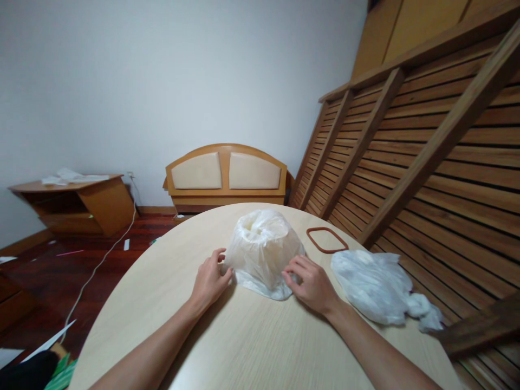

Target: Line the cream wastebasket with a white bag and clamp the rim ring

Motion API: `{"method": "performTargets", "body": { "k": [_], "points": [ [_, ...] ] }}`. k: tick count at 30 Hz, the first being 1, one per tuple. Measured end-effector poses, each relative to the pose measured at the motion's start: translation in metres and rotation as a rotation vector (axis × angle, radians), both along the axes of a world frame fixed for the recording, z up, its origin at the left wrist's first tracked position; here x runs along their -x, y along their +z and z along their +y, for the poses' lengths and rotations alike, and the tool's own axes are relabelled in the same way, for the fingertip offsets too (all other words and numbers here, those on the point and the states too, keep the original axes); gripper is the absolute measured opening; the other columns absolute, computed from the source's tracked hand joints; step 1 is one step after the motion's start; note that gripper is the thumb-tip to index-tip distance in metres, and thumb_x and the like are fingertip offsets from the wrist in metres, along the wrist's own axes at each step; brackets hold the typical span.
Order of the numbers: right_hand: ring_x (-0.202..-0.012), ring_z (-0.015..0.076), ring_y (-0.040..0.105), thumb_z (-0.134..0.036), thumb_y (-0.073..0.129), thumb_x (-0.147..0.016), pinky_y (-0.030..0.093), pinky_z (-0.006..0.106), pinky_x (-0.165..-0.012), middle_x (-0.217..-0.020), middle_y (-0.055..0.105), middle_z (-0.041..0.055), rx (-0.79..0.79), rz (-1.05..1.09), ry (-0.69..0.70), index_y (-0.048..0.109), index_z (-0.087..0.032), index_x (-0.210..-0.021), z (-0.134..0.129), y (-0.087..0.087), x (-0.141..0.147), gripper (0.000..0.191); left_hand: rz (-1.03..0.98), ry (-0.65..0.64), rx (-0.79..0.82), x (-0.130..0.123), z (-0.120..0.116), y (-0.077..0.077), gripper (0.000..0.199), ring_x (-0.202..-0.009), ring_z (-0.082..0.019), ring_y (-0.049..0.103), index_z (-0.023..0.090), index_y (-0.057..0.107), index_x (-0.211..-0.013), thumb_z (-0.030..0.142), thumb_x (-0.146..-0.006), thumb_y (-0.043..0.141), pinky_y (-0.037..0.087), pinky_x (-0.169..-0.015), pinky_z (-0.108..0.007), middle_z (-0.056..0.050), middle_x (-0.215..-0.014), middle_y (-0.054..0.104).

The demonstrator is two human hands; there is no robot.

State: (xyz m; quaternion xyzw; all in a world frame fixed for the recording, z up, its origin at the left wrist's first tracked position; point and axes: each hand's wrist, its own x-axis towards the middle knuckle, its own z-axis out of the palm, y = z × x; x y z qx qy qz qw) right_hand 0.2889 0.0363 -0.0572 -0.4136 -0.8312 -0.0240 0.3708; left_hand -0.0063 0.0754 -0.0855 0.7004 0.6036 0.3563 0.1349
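A thin white plastic bag (264,249) stands in the middle of the round table, draped over a bucket-like shape whose round rim shows through at the top. The bag's top is gathered inward, and its lower edge spreads on the tabletop. My left hand (211,280) is at the bag's lower left side, thumb and fingers curled on its edge. On the opposite side my right hand (311,281) has its fingers bent and closed on the plastic near the lower right edge. What lies inside the bag is only dimly visible.
A brown rounded ring (327,251) lies on the table (252,346) at the right. Near it, a knotted white plastic bag (376,284) reaches the table's edge. Wooden slatted panels (406,162) lean close on the right. A headboard (225,170) stands behind, a low cabinet (97,203) at left.
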Motion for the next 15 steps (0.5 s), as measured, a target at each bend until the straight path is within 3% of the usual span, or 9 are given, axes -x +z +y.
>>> {"method": "performTargets", "body": {
  "k": [2,4,6,8,11,15],
  "points": [
    [-0.105,0.0267,0.062,-0.029,0.059,-0.093,0.050,0.043,-0.093,-0.108,0.068,0.0102,-0.048,0.169,-0.155,0.064,-0.022,-0.104,0.005,-0.002,-0.001,0.014,-0.056,-0.029,-0.084,-0.003,0.000,0.001,0.042,-0.107,-0.027,0.067,0.019,0.052,-0.126,0.030,-0.086,0.058,0.049,-0.092,-0.040,-0.011,-0.114,0.071],
    [-0.122,0.0302,0.056,-0.036,0.066,-0.088,0.046,0.051,-0.104,-0.128,0.061,0.0132,-0.032,0.273,-0.235,0.055,-0.022,-0.126,0.010,-0.007,-0.002,0.041,-0.108,-0.051,-0.131,-0.005,0.000,0.001,0.035,-0.103,-0.027,0.068,0.019,0.055,-0.121,0.035,-0.090,0.052,0.051,-0.086,-0.039,-0.010,-0.109,0.072],
    [-0.126,0.0303,0.055,-0.040,0.069,-0.086,0.044,0.052,-0.107,-0.136,0.058,0.0137,0.046,0.322,-0.263,0.047,-0.023,-0.138,0.016,-0.015,-0.004,0.059,-0.134,-0.052,-0.115,-0.006,0.000,0.002,0.032,-0.091,-0.025,0.070,0.020,0.056,-0.117,0.037,-0.091,0.050,0.052,-0.076,-0.035,-0.008,-0.105,0.073],
    [-0.124,0.0289,0.057,-0.040,0.068,-0.087,0.045,0.051,-0.107,-0.135,0.059,0.0130,0.107,0.369,-0.282,0.046,-0.023,-0.139,0.022,-0.022,-0.005,0.059,-0.154,-0.035,-0.107,-0.008,-0.001,0.003,0.032,-0.082,-0.023,0.070,0.020,0.057,-0.116,0.038,-0.091,0.050,0.052,-0.071,-0.034,-0.008,-0.103,0.073],
    [-0.120,0.0275,0.060,-0.036,0.066,-0.089,0.047,0.049,-0.104,-0.129,0.064,0.0122,0.100,0.441,-0.276,0.050,-0.023,-0.136,0.028,-0.028,-0.004,0.051,-0.180,-0.022,-0.158,-0.009,-0.003,0.008,0.029,-0.089,-0.024,0.070,0.020,0.060,-0.111,0.040,-0.091,0.051,0.052,-0.081,-0.036,-0.007,-0.103,0.074],
    [-0.099,0.0258,0.067,-0.030,0.063,-0.090,0.050,0.045,-0.093,-0.102,0.072,0.0070,0.051,0.438,-0.203,0.062,-0.023,-0.117,0.028,-0.025,-0.001,0.028,-0.177,-0.018,-0.195,-0.008,-0.006,0.013,0.028,-0.093,-0.025,0.068,0.021,0.063,-0.099,0.044,-0.093,0.048,0.051,-0.085,-0.036,-0.006,-0.098,0.074]
  ]
}}
